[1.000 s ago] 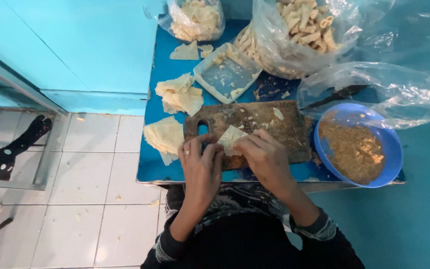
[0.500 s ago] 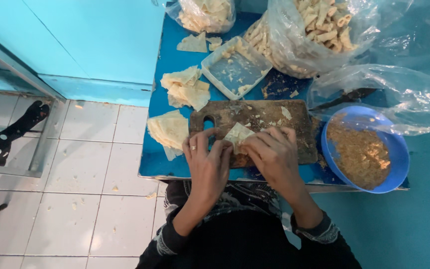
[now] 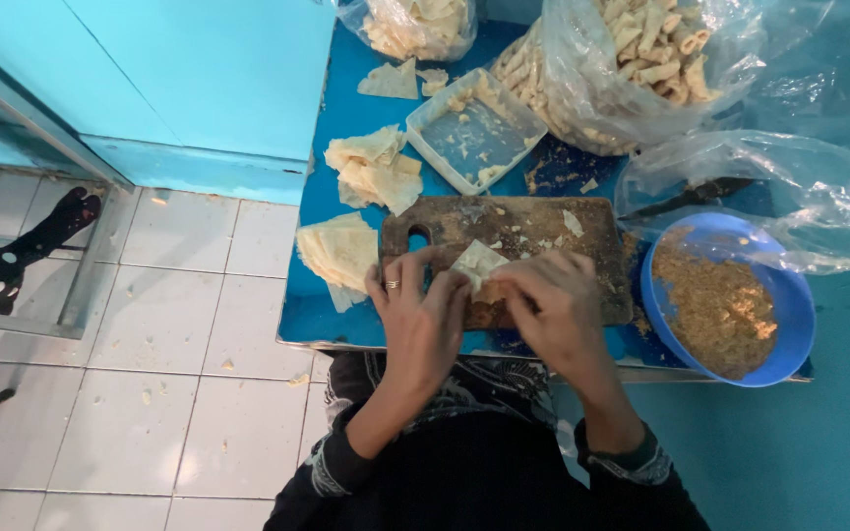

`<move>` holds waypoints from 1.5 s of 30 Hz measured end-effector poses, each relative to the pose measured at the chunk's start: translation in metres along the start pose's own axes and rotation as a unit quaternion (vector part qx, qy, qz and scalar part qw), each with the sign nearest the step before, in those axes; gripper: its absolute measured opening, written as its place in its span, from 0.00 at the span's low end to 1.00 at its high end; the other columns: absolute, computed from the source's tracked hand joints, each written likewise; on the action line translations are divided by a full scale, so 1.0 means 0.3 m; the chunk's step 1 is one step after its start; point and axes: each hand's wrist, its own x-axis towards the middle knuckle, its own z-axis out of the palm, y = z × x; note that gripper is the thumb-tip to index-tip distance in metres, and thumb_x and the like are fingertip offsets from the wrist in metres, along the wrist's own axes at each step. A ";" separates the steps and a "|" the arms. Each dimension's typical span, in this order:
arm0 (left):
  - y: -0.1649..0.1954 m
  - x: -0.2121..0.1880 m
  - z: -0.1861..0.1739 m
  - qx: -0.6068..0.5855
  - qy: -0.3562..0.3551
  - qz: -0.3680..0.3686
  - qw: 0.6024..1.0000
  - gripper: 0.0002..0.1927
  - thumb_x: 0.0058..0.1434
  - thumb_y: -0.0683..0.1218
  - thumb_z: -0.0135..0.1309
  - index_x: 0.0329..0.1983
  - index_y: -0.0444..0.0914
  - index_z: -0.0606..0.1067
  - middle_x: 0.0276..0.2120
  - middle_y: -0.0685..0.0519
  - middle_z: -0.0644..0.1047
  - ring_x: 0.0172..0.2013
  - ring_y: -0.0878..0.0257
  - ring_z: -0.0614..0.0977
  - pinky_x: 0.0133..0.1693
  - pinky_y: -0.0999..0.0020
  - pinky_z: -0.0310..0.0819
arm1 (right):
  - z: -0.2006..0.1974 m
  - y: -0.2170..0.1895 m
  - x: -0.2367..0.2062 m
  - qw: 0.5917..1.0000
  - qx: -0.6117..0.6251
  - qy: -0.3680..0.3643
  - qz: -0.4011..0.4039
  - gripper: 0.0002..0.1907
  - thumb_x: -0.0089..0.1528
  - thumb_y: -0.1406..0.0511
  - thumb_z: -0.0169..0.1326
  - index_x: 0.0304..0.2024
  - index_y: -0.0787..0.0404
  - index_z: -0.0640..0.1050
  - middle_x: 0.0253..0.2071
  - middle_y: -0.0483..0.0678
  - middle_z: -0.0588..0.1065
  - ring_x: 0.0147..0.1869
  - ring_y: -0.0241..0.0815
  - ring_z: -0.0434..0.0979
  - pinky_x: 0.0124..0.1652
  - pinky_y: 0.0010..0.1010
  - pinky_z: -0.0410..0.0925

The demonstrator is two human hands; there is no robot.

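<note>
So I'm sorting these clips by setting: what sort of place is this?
Probably a small home or cottage food-prep spot. Both hands, left hand and right hand, fold a pastry wrapper on a wooden cutting board; a blue bowl of filling and bags of rolled snacks crowd the blue table.

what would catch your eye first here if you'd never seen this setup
Both hands, left hand and right hand, meet on a pale pastry wrapper over the wooden cutting board. To the right sits a blue bowl of brown crumbly filling; behind, a clear bag of rolled pastries.
</note>
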 end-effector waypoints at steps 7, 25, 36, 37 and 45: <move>0.007 0.003 0.007 0.007 -0.004 0.007 1.000 0.06 0.60 0.43 0.61 0.38 0.39 0.77 0.51 0.48 0.72 0.54 0.47 0.70 0.61 0.34 0.50 | -0.031 -0.014 -0.046 0.993 -0.083 -0.012 0.080 0.08 0.59 0.62 0.65 0.40 0.56 0.83 0.41 0.46 0.75 0.48 0.49 0.73 0.47 0.43 0.59; 0.003 0.001 0.017 0.010 0.004 -0.005 1.000 0.10 0.57 0.43 0.62 0.41 0.40 0.76 0.56 0.43 0.70 0.59 0.43 0.69 0.63 0.31 0.47 | 0.059 -0.008 -0.038 0.968 0.204 0.049 0.136 0.06 0.61 0.75 0.59 0.40 0.65 0.77 0.44 0.51 0.78 0.48 0.42 0.83 0.45 0.31 0.76; 0.013 0.007 -0.001 0.008 -0.008 -0.004 1.000 0.08 0.57 0.43 0.62 0.39 0.41 0.78 0.57 0.44 0.69 0.60 0.43 0.68 0.63 0.28 0.46 | 0.047 -0.005 -0.010 0.987 0.139 0.049 0.063 0.08 0.60 0.74 0.61 0.42 0.63 0.79 0.47 0.50 0.75 0.49 0.46 0.81 0.47 0.37 0.74; 0.015 0.010 -0.006 0.019 -0.010 0.006 1.000 0.07 0.58 0.43 0.61 0.39 0.41 0.78 0.58 0.44 0.69 0.61 0.43 0.68 0.62 0.27 0.45 | 0.044 -0.004 -0.003 0.994 0.097 0.049 0.026 0.08 0.59 0.73 0.62 0.41 0.62 0.80 0.46 0.48 0.76 0.50 0.49 0.79 0.49 0.40 0.72; -0.012 0.014 -0.051 0.120 -0.044 0.146 0.981 0.07 0.58 0.42 0.58 0.40 0.40 0.79 0.67 0.46 0.67 0.66 0.47 0.65 0.62 0.22 0.42 | -0.012 0.016 0.007 0.999 0.005 -0.040 -0.030 0.06 0.62 0.67 0.60 0.42 0.57 0.83 0.44 0.44 0.78 0.51 0.46 0.77 0.60 0.48 0.59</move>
